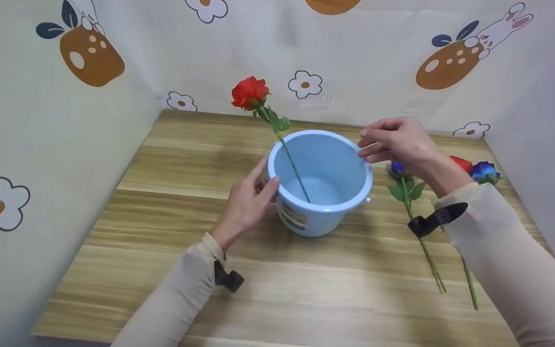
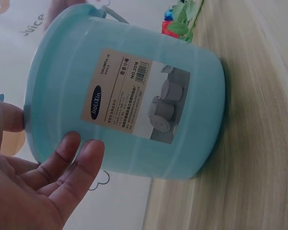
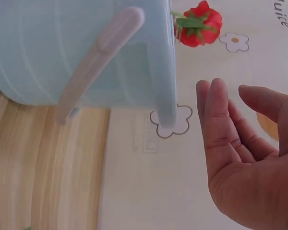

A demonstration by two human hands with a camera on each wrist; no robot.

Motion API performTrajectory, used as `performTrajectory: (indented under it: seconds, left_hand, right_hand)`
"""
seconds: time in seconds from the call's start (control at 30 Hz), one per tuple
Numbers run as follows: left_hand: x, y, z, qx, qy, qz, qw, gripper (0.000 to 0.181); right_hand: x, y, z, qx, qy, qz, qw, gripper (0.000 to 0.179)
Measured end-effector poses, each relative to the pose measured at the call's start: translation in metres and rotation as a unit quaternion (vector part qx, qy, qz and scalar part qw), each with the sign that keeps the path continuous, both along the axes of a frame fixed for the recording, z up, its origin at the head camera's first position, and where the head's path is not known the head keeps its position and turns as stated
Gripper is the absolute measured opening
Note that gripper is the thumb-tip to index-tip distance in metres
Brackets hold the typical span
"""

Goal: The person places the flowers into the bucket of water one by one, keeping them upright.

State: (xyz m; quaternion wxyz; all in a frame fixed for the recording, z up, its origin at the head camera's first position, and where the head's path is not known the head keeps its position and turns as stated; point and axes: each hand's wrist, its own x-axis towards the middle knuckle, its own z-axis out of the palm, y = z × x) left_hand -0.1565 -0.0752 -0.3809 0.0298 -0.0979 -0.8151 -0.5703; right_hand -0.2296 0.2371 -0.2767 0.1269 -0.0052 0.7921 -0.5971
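Two hands: the left hand (image 1: 244,205) and the right hand (image 1: 407,142) are at opposite sides of one blue bucket (image 1: 321,221), which stands upright between them.
Left hand: it holds the bucket at the near left side; the thumb is by the rim, and the bent fingers are against the outer wall.
Right hand: it has hold of nothing; its fingers are half bent and relaxed, with the thumb apart from them. In the right wrist view, a gap is seen between this hand and the rim.
Red rose: the red rose (image 1: 250,94) leans in the bucket, to the left of the right hand. The flower is above and beyond the left hand; the end of its stem (image 1: 294,166) is inside the bucket.
Flowers by the right wrist: a blue flower (image 1: 397,168) lies just below the right hand; another red flower (image 1: 460,163) and a blue-purple flower (image 1: 484,172) lie to its right. The right forearm hides part of their stems.
Handle: the pale handle (image 3: 98,55) hangs on the bucket, on the right hand's side.
Label: a brown printed label (image 2: 117,91) is on the wall, just beside the left fingertips.
Table: the wooden table (image 1: 162,241) is under both hands.
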Motion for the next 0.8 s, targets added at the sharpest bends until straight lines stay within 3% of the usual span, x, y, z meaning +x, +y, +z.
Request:
performTrajectory:
  seconds: [0.4, 0.8]
  left_hand:
    - [0.000, -0.001, 0.000, 0.011, -0.004, -0.002, 0.9999, 0.063]
    - [0.000, -0.001, 0.002, 0.000, -0.011, -0.002, 0.9999, 0.063]
  right_hand:
    - [0.011, 0.058, -0.027, -0.073, -0.035, -0.029, 0.9963, 0.013]
    - [0.017, 0.108, -0.063, -0.031, -0.085, -0.053, 0.9945, 0.011]
